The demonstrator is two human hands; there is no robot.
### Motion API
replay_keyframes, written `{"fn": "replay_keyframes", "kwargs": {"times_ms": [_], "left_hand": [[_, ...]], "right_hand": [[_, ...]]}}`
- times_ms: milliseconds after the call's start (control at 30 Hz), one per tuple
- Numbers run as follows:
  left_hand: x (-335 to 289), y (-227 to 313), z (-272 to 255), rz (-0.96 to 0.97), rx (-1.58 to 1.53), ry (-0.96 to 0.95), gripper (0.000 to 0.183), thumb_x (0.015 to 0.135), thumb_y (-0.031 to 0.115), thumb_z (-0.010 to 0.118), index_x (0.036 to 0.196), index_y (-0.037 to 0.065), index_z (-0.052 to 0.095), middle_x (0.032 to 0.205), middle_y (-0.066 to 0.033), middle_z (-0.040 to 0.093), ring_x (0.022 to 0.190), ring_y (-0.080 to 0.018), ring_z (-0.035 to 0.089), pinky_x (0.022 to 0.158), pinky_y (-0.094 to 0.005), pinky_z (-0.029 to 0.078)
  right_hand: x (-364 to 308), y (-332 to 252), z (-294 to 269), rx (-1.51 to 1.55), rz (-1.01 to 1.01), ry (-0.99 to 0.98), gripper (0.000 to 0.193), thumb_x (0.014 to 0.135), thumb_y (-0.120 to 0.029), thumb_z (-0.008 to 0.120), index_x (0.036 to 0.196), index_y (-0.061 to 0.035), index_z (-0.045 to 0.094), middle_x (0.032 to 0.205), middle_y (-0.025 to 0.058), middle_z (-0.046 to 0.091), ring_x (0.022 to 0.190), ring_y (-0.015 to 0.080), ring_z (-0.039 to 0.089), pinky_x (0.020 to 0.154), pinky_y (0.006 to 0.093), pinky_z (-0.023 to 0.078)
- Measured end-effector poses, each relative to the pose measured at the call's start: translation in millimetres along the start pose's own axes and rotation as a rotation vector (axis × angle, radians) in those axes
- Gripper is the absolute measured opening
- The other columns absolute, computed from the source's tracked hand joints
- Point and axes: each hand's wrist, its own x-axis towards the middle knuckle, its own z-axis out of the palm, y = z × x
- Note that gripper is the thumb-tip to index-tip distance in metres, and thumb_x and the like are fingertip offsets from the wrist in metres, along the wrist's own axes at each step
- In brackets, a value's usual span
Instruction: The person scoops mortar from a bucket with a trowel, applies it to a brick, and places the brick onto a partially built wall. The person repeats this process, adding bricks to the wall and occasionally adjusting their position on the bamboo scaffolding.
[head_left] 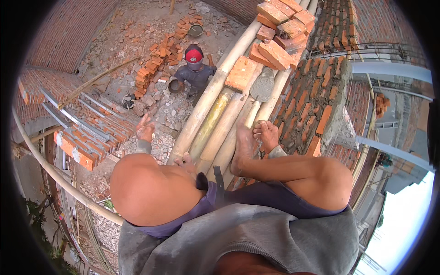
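My left hand [145,129] is raised beyond my bent left knee, out past the bamboo poles, with its fingers apart and nothing visible in them. Close by my bare right foot, my right hand [267,133] has its fingers curled in; whatever they may hold is hidden. Just left of that hand is the pale handle of a trowel [262,87], whose mortar-smeared blade rests on the bamboo poles [219,126]. A single orange brick [241,74] lies left of the blade. Farther along the poles, several loose bricks [276,54] are piled up.
A brick wall [326,120] with wet mortar runs along the right. Below, a person in a red cap [194,68] holds a dark bucket [175,86] beside a brick heap [151,68] on rubble. Metal bars [82,123] lie over a brick wall [75,153] at left.
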Motion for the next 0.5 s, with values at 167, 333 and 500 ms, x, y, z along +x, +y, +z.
{"fn": "replay_keyframes", "kwargs": {"times_ms": [167,333,500], "left_hand": [[49.9,-3.3,-53.1,-0.205,0.071,0.031,0.047,0.094,0.01,0.081,0.136,0.001,0.064,0.084,-0.0038,0.069,0.066,-0.0077,0.061,0.05,-0.0213,0.048],[131.9,73.7,-144.8,0.0,0.998,0.117,0.045,0.097,0.042,0.074,0.119,0.003,0.074,0.089,-0.0079,0.075,0.072,-0.0212,0.067,0.063,-0.0386,0.056],[197.4,211.3,-140.9,0.234,1.38,0.329,0.054,0.098,0.054,0.068,0.114,0.003,0.077,0.094,-0.0096,0.078,0.078,-0.0277,0.071,0.073,-0.045,0.058]], "right_hand": [[23.5,-106.4,-6.4,-0.428,-0.526,0.062,0.031,0.102,-0.019,0.059,0.082,0.0041,0.066,0.07,0.0163,0.065,0.066,0.026,0.068,0.067,0.0437,0.054],[23.2,-314.7,55.8,-0.95,-1.111,-0.216,0.021,0.092,-0.022,0.06,0.088,-0.0049,0.072,0.082,0.0188,0.072,0.082,0.0432,0.072,0.076,0.052,0.056],[-13.3,-447.1,164.4,-1.478,-1.406,-0.376,0.027,0.095,-0.027,0.062,0.108,-0.0057,0.072,0.101,0.0201,0.076,0.097,0.0399,0.074,0.085,0.0524,0.058]]}}
